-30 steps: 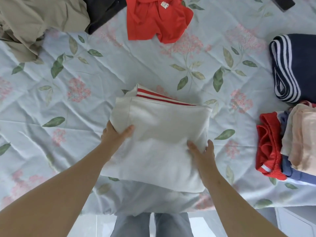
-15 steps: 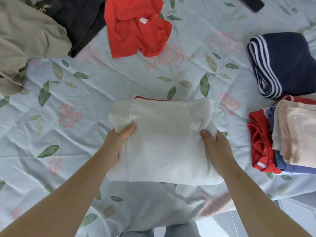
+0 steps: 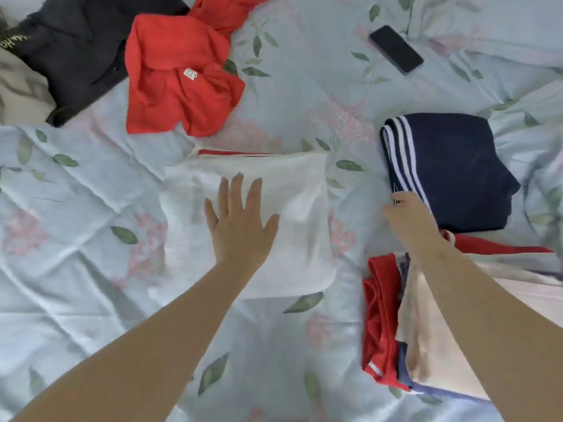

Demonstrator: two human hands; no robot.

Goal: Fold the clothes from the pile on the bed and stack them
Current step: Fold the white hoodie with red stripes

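The left hand (image 3: 240, 220), fingers spread, presses the white top (image 3: 298, 190) flat, probably to set its folds. Right of it, the right hand (image 3: 408, 220) meets the navy garment (image 3: 457, 172), its grip unclear.

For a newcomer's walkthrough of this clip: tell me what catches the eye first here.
The left hand lies flat, fingers spread, on the folded white garment at the centre of the bed. A crumpled red shirt stands out at upper left beside a black garment. At right, the right hand reaches the striped edge of a folded navy garment.
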